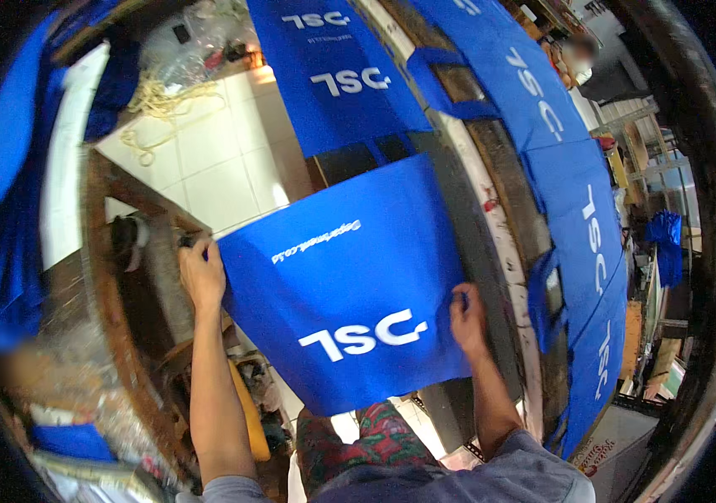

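Observation:
A blue fabric sheet with white printed lettering is spread out in front of me, above my lap. At its left edge my left hand is closed, fingers pinched around the upper left corner. My right hand is curled at the right edge, thumb and fingers pressed together on the fabric. Between the two hands the sheet hangs slightly bowed, its lower edge over my patterned shorts. Just beyond it lies another blue printed piece, long and flat.
On the right, several blue printed pieces lie along a long table beside a pale rail. A wooden frame stands to the left. Pale cord lies on the white tiled floor. A person is at the far right.

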